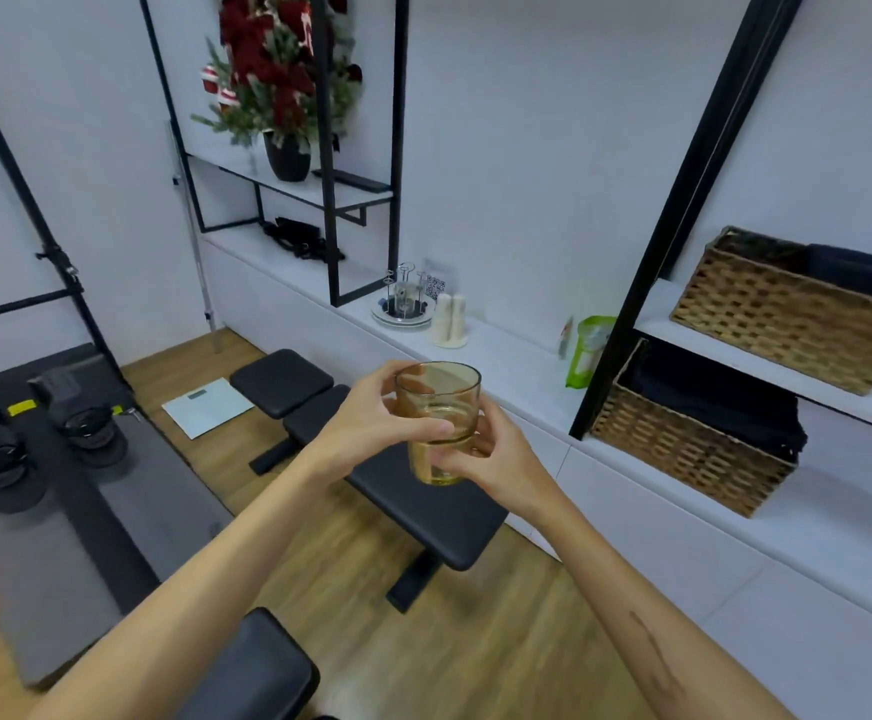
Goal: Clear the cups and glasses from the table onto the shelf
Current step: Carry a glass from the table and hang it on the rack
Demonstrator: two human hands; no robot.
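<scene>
An amber glass tumbler [439,392] is held upright in the air at the middle of the head view, above a black padded bench [413,506]. My left hand [371,423] wraps its left side and my right hand [480,454] grips its lower right side. Both hands touch the glass. The long white shelf [506,366] runs along the wall beyond the glass. A round cup rack [404,304] with a clear glass on it stands on that shelf, farther back.
On the shelf are a stack of white paper cups [449,319], a green packet [587,350] and two wicker baskets [683,444] with dark cloth. A black frame [683,210] rises from the shelf. A potted plant [283,96] sits higher. A treadmill [60,511] lies left.
</scene>
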